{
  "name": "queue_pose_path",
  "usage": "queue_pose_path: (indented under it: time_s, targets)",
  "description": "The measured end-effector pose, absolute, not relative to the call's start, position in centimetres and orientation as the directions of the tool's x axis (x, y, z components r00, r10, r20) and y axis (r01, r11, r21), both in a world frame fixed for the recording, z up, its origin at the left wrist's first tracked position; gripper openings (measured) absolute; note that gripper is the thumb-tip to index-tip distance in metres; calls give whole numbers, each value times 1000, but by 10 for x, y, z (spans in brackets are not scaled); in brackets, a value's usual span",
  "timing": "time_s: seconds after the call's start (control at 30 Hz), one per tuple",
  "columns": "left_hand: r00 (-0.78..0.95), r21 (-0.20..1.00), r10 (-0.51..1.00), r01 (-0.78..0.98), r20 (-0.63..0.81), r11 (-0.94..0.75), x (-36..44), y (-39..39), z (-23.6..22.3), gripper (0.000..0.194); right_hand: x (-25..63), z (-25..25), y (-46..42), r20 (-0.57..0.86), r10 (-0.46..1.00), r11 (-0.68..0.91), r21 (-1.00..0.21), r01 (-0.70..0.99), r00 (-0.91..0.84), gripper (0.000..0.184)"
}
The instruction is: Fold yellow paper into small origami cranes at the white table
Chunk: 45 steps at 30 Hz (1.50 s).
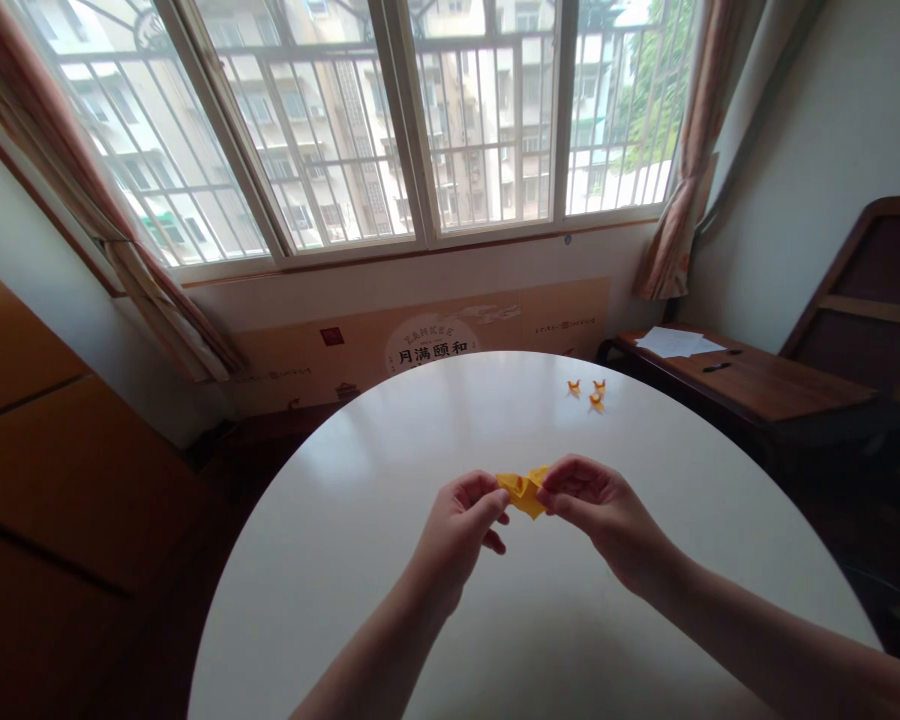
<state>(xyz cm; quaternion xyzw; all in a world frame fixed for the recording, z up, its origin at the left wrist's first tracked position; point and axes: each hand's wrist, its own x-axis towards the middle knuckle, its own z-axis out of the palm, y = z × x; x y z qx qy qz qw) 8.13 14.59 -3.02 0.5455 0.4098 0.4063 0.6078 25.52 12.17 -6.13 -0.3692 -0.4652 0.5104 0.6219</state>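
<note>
A yellow piece of folded paper [526, 494] is held above the white round table, between my two hands. My left hand [469, 520] pinches its left end between thumb and forefinger, while the other fingers hang loosely curled below. On the opposite side, my right hand [591, 505] is closed on the paper's right edge, thumb underneath. Creases run across the paper, and its middle dips to a point at the bottom. My fingertips hide both of its ends. Farther back on the table stand three small folded orange-yellow paper figures [596, 402], close together.
The white round table [375, 580] spreads out under my hands. Right of it is a low wooden bench [787, 385] with white paper sheets [675, 342] and a small dark object [717, 367]. A printed cardboard panel [375, 345] stands below the barred window; a wooden cabinet [45, 450] is at left.
</note>
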Motion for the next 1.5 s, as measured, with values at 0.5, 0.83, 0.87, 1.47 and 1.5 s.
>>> queue_pose_path:
  time_s: [0.5, 0.83, 0.87, 1.47, 1.5]
  targets:
    - [489, 988, 871, -112, -41, 110, 79, 144, -31, 35, 265, -48, 115, 750, 647, 753, -601, 268, -136, 9]
    - [434, 944, 854, 23, 288, -330, 74, 143, -28, 21, 264, -56, 111, 597, 798, 603, -794, 81, -82, 19]
    - [428, 901, 829, 71, 360, -428, 73, 143, -27, 16, 264, -56, 111, 549, 833, 550, -835, 10, -67, 20]
    - [616, 257, 391, 298, 684, -919, 59, 144, -19, 18, 270, -53, 116, 420, 897, 381, -894, -238, -141, 29]
    - [609, 254, 381, 288, 696, -923, 59, 144, -18, 18, 271, -53, 116, 427, 893, 389, -890, -236, -139, 28]
